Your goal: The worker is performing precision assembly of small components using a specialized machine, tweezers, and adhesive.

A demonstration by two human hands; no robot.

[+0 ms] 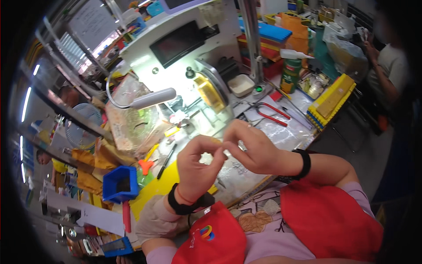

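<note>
Over the worktable [290, 136], my two hands meet with their fingertips close together. My left hand [198, 166] has thumb and forefinger curled into a pinch. Facing it, my right hand [251, 150] also pinches with thumb and forefinger. Whatever lies between the fingertips is too small to make out. Beyond my right hand are pliers with red handles [275, 120]. Left of my left hand lie a black pen [167, 161] and an orange three-lobed piece [146, 166]. A yellow sheet [151, 193] extends beneath my left wrist.
A lit lamp on a bent arm [154, 98] reaches over the table. Around it stand a blue bin [108, 190], a plastic-lined box [121, 123], a white dish [233, 89], a green can [290, 77] and a yellow tray [332, 99]. Another person [392, 66] is at the right.
</note>
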